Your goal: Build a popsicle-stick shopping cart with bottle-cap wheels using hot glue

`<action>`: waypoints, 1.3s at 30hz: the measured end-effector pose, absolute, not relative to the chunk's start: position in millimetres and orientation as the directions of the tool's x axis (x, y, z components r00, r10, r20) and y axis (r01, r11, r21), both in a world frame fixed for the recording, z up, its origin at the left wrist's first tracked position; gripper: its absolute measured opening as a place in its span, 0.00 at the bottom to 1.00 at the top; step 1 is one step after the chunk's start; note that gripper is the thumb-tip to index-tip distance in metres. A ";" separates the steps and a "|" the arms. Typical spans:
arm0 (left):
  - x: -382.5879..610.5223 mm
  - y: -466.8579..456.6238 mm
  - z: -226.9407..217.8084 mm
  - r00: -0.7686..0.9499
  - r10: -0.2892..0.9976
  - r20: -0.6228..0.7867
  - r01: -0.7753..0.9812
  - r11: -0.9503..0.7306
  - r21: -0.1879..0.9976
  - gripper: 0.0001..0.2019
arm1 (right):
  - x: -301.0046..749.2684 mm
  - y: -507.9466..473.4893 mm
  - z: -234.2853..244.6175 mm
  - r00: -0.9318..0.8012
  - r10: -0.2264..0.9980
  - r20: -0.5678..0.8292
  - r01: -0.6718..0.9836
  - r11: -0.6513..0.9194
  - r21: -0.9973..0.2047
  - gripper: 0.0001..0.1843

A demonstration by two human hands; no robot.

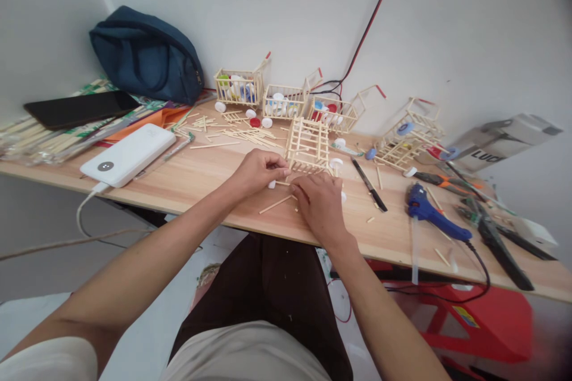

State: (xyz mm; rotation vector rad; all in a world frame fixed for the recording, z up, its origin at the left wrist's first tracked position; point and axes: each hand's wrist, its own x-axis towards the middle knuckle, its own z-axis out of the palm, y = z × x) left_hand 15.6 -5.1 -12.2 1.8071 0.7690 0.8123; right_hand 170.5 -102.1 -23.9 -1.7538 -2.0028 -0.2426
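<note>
A miniature shopping cart (308,138) made of pale wooden sticks lies on the table in front of me, with white bottle-cap wheels around its near end. The fingertips of my left hand (259,175) are pinched at its near left corner, by a short stick and a small white piece (271,184). My right hand (319,205) is curled over the near edge of the same cart, its thumb toward the left hand. The hands partly hide this near end. One loose stick (274,205) lies just below the left fingers.
Finished-looking stick carts (239,88) holding bottle caps line the wall. Loose sticks (250,136) lie left of centre, near a white power bank (129,155), a phone (80,110) and a blue bag (147,59). To the right are a black pen (369,184), a blue glue gun (435,217) and pliers (447,180).
</note>
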 end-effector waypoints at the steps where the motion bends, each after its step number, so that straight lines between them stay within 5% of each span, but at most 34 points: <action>1: 15.4 -5.8 -11.5 0.575 0.795 0.193 0.141 -0.329 0.934 0.11 | 170.6 -102.1 -24.1 -0.077 0.888 0.453 0.972 0.169 -0.166 0.11; 18: 6.0 -27.2 10.9 0.592 0.745 0.308 0.163 -0.485 0.859 0.04 | 172.8 -111.4 -16.8 -0.057 0.841 0.538 0.981 0.148 -0.127 0.10; 28: -1.2 -34.8 -0.7 0.630 0.408 0.661 0.105 -0.888 0.447 0.07 | 172.3 -120.3 -14.7 -0.042 0.833 0.552 0.971 0.163 -0.173 0.09; 39: -16.7 -59.5 -23.9 0.628 0.196 0.753 0.130 -0.981 0.147 0.08 | 163.5 -141.2 -19.6 -0.024 0.828 0.560 0.955 0.185 -0.232 0.10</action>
